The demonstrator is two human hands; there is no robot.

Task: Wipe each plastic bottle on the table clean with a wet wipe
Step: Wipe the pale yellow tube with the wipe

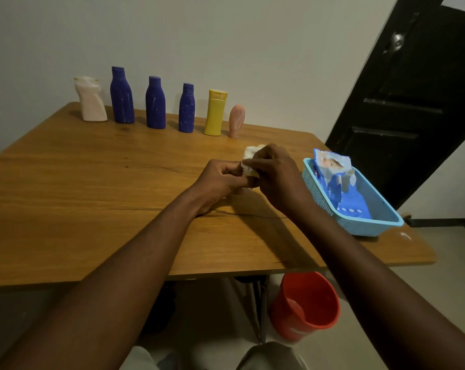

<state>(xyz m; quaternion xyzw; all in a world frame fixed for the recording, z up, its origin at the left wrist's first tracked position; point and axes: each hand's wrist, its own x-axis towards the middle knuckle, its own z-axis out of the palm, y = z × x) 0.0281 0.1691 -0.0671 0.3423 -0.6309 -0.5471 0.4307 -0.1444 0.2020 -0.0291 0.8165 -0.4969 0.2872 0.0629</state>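
Two arms reach in from the bottom. In the middle, the left hand and right hand both pinch one wet wipe. Six bottles stand upper left. Best to open the wipe out flat first.

Wooden table is standing against an off-white wall. Black panelled door is standing beyond its right edge. Red bucket is sitting on pale floor below the near edge.

Bare table lies open before the bottle row; blue basket blocks the right.
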